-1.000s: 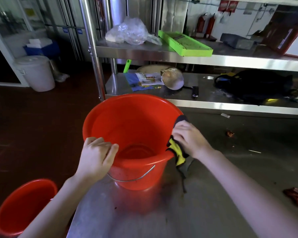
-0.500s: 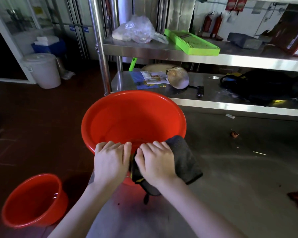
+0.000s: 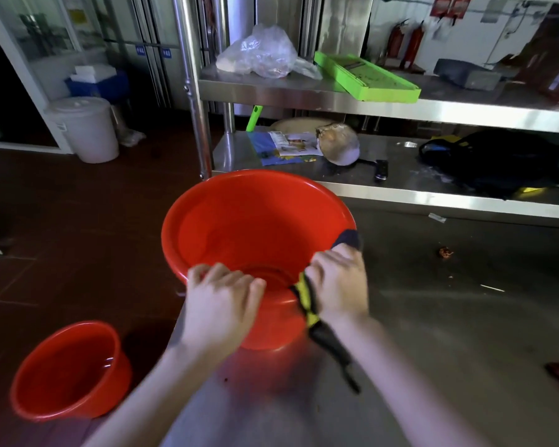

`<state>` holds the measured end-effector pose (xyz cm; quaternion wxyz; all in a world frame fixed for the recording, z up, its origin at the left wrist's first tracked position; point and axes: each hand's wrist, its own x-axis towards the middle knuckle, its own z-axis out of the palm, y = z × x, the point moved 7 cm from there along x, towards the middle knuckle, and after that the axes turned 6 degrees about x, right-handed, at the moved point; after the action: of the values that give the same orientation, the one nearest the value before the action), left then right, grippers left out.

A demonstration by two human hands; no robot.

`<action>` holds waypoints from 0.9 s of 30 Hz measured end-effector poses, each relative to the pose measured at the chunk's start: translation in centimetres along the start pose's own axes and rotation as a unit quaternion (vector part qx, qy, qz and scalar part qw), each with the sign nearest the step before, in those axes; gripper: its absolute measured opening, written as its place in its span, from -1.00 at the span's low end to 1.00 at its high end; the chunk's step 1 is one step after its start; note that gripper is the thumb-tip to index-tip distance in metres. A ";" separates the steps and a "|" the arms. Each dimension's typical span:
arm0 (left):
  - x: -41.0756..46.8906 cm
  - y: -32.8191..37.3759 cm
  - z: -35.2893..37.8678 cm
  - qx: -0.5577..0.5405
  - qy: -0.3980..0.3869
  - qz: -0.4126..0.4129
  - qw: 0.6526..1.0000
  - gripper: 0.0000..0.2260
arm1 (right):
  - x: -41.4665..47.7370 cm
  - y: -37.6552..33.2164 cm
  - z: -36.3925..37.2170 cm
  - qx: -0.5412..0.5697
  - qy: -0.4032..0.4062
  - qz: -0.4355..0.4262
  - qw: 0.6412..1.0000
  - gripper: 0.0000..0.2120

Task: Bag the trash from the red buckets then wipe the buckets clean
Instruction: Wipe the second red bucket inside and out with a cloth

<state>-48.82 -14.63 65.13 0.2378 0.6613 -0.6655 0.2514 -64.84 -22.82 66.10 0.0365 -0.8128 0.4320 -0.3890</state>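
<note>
Head view shows my right hand has carried the cloth away from the near edge, where half a second ago it sat just beside my left hand, and round to the right side of the rim of the large red bucket. A second ago it was at that same right side, so I judge I am rubbing back and forth along the lip and not yet working the inside wall. My right fingers lie close together, curled over the rim with the dark, yellow-edged cloth pinned beneath them and its tail hanging down outside; I cannot see my thumb. My left fingers are hooked over the near rim, as before, bracing the bucket, which stands at the left edge of the steel table, tipped a little toward me. No trash shows inside it, so bagging looks done for this one. A smaller red bucket waits on the floor to my left, and reddish scraps lie on the table.
</note>
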 end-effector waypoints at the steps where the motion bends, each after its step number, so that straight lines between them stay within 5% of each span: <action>1: -0.7 1.5 0.1 0.010 0.008 -0.011 1.000 -0.67 | -0.9 -1.7 0.6 -0.009 0.014 0.004 1.000 -0.73; 8: -0.3 -1.7 -0.5 -0.071 0.044 -0.037 0.996 -0.56 | -1.0 -2.4 0.2 0.002 -0.080 -0.165 0.983 -0.70; 13: 0.6 -5.3 0.8 -0.131 -0.011 -0.027 0.991 -0.54 | 3.8 5.0 -1.1 0.014 -0.208 -0.092 0.974 -0.63; 20: 1.1 -5.1 0.8 -0.108 0.031 -0.064 0.992 -0.56 | -0.5 -1.2 0.2 -0.052 -0.056 -0.019 0.997 -0.67; 24: 0.3 -5.7 0.6 -0.107 0.012 -0.057 0.993 -0.55 | -2.4 -7.4 2.3 -0.034 -0.056 -0.070 0.995 -0.66; 27: -0.2 -6.3 0.5 -0.111 -0.008 -0.072 0.991 -0.55 | -0.9 -5.8 1.7 -0.022 -0.118 -0.112 0.986 -0.65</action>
<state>-42.55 -14.85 64.76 0.3216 0.6790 -0.6420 0.1526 -60.11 -19.03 66.66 0.0258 -0.8968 0.3396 -0.2825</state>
